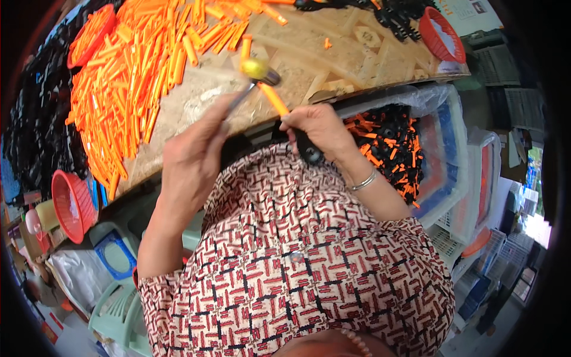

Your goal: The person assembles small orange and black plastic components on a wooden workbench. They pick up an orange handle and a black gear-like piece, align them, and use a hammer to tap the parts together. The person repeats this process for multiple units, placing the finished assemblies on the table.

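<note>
Judging by the heaped orange tubes (128, 77) on the bench (333, 56) against the part-filled bin (443, 128), much remains: left hand (193, 157) clenches a mallet (259, 71), right hand (318, 128) pinches an orange-and-black piece (291, 125).

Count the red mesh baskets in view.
3. One red basket holding orange sticks lies at the workbench's far left, one at its far right beside black parts, and one sits low at the left below the bench edge. Others may be hidden.
</note>
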{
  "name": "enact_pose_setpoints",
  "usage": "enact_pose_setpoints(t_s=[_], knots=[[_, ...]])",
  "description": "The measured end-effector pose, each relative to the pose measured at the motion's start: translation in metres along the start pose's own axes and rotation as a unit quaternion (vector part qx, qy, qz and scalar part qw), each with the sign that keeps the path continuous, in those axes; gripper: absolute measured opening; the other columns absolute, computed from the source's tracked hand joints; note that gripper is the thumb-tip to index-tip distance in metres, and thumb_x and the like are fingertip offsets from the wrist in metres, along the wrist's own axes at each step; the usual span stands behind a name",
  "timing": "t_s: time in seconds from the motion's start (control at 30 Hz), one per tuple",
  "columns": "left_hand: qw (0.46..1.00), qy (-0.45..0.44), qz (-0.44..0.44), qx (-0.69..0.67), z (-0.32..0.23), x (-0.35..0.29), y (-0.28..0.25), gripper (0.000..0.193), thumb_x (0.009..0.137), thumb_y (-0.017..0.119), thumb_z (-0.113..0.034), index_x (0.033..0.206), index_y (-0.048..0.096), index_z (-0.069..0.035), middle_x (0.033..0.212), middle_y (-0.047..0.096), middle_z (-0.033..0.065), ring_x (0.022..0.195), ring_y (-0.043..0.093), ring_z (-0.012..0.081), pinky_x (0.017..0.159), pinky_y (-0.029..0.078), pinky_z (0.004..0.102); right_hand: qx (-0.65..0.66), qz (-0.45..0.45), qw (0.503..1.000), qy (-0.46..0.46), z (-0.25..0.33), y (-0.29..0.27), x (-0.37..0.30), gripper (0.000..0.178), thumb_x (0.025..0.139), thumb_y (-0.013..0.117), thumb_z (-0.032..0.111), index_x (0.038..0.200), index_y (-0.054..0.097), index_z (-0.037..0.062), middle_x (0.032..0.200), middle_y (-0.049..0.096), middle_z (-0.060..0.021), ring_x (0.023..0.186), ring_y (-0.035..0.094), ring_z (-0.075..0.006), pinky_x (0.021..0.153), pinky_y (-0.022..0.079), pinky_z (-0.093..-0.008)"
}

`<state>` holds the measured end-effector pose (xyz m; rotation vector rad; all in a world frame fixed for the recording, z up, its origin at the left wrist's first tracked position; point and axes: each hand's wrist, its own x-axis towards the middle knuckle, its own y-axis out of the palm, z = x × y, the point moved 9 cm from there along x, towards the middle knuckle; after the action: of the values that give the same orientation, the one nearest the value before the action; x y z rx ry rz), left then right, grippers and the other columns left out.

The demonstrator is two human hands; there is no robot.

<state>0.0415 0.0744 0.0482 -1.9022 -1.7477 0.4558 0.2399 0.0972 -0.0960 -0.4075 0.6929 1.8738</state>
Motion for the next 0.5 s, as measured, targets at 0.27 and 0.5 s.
enact_pose_setpoints(t_s=[0.27, 0.5], knots=[[0.934, -0.231, -0.098, -0.255, 0.072, -0.009, -0.024, 0.043, 0.109, 0.054, -0.022, 0.151, 0.053, -0.012, 0.072, 0.043, -0.0064, 0.054, 0.037, 0.0031, 0.045, 0.031, 0.0195, -0.328, 0.106, 0.939, -0.004, 0.074, -0.118, -0.063, 0.028, 0.097, 0.070, 0.023, 0.082, 0.073, -0.0010, 0.069, 0.068, -0.0016, 0.062, 0.065, -0.0086, 0.058, 0.051, -0.0260], [0.931, -0.199, -0.124, -0.280, 0.087, 0.006, -0.032, 0.041, 0.105, 0.060, -0.018, 0.144, 0.056, -0.004, 0.077, 0.049, -0.0070, 0.057, 0.042, 0.0009, 0.048, 0.033, 0.0187, -0.695, -0.300, 0.620, -0.207, 0.217, -0.193, -0.065, 0.039, 0.091, 0.066, 0.041, 0.093, 0.074, 0.0028, 0.093, 0.072, -0.0193, 0.090, 0.069, -0.0405, 0.079, 0.055, -0.0483]])
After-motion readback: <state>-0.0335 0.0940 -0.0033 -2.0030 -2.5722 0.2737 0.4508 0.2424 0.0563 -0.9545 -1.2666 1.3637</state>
